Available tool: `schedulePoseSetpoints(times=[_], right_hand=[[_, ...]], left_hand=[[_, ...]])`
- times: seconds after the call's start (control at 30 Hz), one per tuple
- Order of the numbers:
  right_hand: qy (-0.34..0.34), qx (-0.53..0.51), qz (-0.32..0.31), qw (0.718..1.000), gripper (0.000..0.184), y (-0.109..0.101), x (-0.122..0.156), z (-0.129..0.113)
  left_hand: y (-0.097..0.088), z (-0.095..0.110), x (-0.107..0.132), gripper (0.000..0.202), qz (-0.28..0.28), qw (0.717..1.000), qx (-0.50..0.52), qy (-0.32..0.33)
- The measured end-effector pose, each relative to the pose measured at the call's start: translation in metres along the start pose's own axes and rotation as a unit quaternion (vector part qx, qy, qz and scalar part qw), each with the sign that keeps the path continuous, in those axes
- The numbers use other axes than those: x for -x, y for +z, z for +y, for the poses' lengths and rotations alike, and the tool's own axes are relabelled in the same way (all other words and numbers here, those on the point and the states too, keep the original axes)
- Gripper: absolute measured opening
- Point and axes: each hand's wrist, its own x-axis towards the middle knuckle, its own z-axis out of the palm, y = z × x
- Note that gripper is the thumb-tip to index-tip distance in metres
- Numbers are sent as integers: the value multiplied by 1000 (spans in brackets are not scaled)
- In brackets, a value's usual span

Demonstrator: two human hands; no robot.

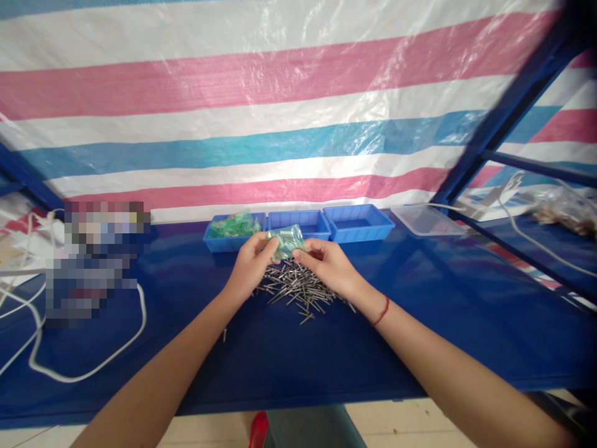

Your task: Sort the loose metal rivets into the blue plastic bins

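My left hand [250, 260] and my right hand [329, 261] both pinch a small clear plastic bag with green print [288, 240], held just above a pile of loose metal nails [298, 287] on the blue table [289, 354]. The fingers of both hands are closed on the bag's edges. A red string circles my right wrist. Behind the bag stand three small blue trays in a row: the left tray [233, 231] holds several green-printed bags, the middle tray [301, 222] and the right tray [358, 223] look bare inside.
A clear plastic lid or tray [426, 219] lies right of the blue trays. A white cable [93, 367] loops over the table's left side beside a blurred-out patch. A striped tarp hangs behind. Blue frame bars [504, 112] rise at the right.
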Motion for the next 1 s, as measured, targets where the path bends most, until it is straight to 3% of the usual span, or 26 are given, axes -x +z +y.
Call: schedulePoseSetpoints(times=[0.13,0.27,0.47,0.77,1.0], right_hand=[[10,6,-10,1000,30,-8,-1,-5],[32,-10,4,999,30,-12,-3,-7],[66,-72,83,992,28,-11,-3,-5],[90,-173,86,977,31,-11,-1,-11],[61,-131,106,984,29,-7,-3,-3]], left_hand=[[-4,4,0,25,40,994,-87,50],[-11,10,-1,27,46,984,-155,72],[-8,10,0,28,33,997,-71,25],[0,4,1,37,49,997,48,-39],[-1,-3,0,30,42,999,-19,12]])
